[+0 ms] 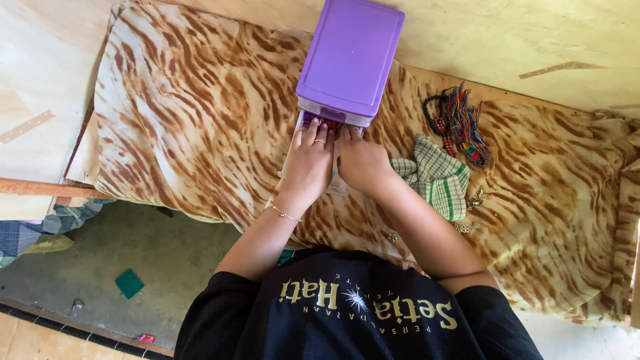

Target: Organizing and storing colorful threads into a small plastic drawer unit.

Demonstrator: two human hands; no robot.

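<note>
A: Storage box (350, 57): purple lid, clear drawer. Cloth beneath (200, 113): cream with brown tiger-like streaks.

B: Small cloth (440, 180): white-and-green check. Bead bundle (460, 123): black, red, blue, mixed strands. Floor (153, 260): dull green.

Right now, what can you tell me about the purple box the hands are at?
The purple box looks like smooth plastic: a flat purple lid or top over a clear lower part. It stands on the brown-striped cloth near the table's far edge. A clear drawer at its near side is pulled out, with small reddish items inside. The left hand and right hand both rest on that drawer, fingers in its opening.
</note>
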